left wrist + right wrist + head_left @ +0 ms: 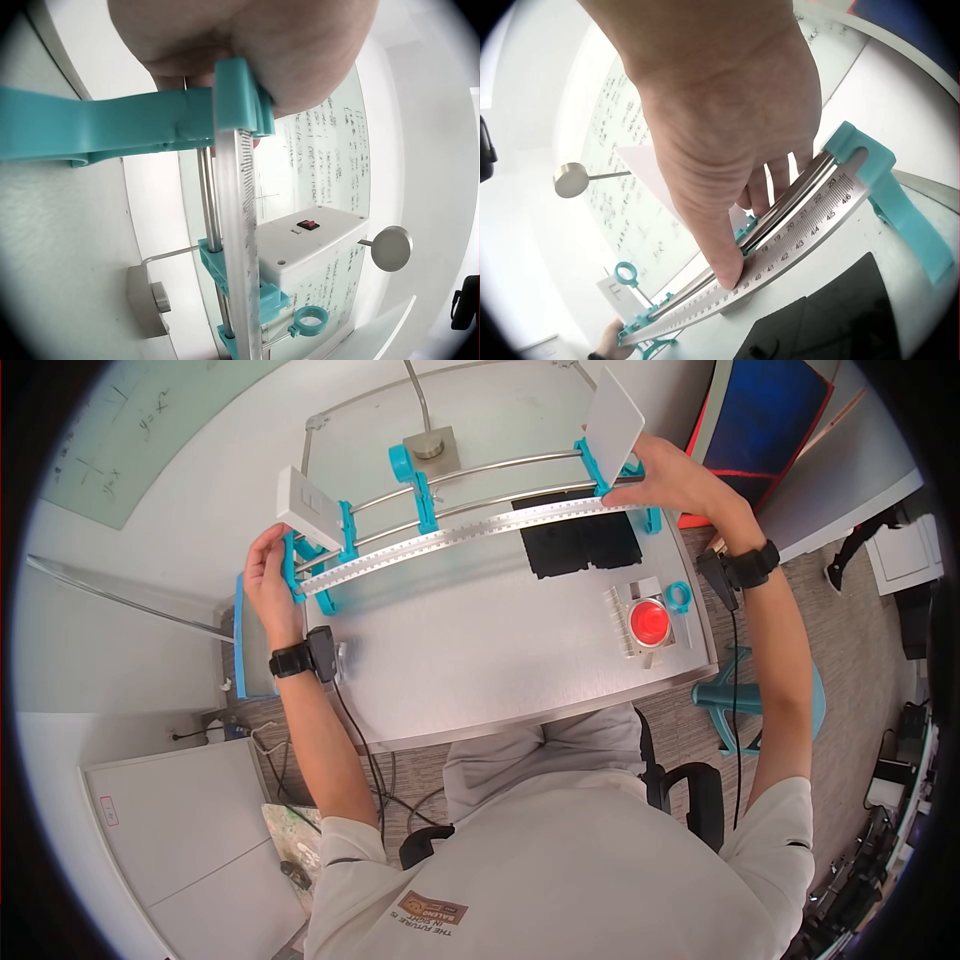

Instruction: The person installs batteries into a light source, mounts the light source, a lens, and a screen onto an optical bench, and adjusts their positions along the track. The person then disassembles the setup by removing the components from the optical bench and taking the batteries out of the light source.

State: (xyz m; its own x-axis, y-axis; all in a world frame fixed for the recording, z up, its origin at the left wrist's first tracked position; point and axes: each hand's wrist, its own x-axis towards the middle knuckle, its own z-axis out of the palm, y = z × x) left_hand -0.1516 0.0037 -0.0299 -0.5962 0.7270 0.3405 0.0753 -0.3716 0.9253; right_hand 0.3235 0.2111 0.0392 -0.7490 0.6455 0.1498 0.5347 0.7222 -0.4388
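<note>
A small optical bench with two metal rods and a long ruler (pixel 480 530) spans the table. My left hand (pixel 268 585) grips its left end at the teal end bracket (pixel 157 116). Near the other end, my right hand (pixel 680 478) holds the bench, thumb on the ruler face and fingers behind the rods. Mounted on the rods are a white box (pixel 308 507) at the left, a teal ring holder (pixel 401 463), and an upright white screen (pixel 615 428) beside my right hand. In the right wrist view, the box face carries a letter F (pixel 617 291).
On the metal table (pixel 480 670) lie a black sheet (pixel 580 550), a red round item (pixel 649 622) on a small block, and a loose teal ring (pixel 678 596). A metal stand (pixel 430 448) rises behind the bench. Right of the table is a teal stool (pixel 740 700).
</note>
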